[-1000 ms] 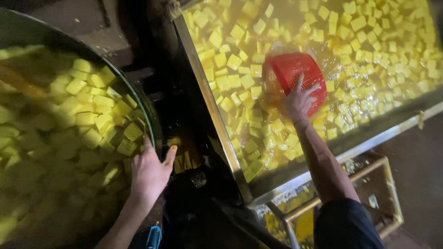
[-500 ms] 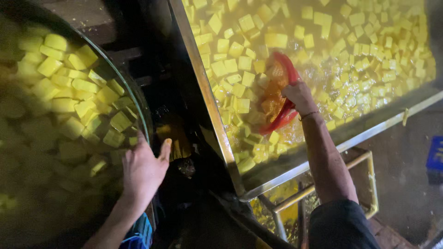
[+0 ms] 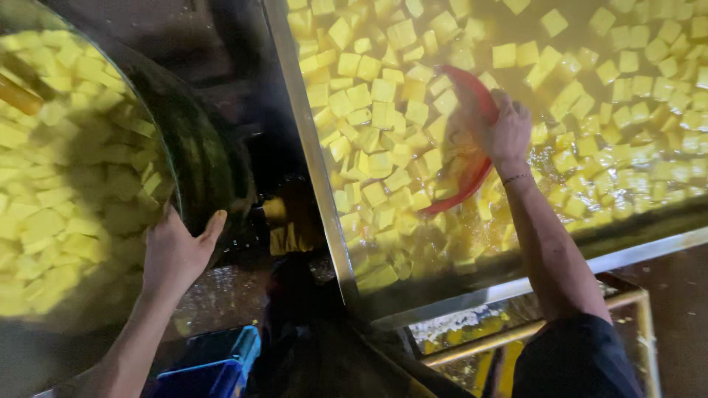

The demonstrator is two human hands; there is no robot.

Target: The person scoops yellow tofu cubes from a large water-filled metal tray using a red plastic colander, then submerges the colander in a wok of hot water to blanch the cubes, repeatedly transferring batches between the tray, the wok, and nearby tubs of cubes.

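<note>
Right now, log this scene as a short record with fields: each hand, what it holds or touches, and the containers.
Left hand: open, palm resting on the rim of the round vat
Right hand: gripping a red scoop basket, tilted in the liquid
Round vat contents: yellow cubes
Rectangular metal tank: yellow liquid with floating cubes
Below: blue crate, yellow metal frame

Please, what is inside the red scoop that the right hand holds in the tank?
The red scoop, held tilted by the right hand, holds yellow cubes and some liquid, seen blurred. The hand and the scoop's wall cover part of its inside, so the fill cannot be judged.
</note>
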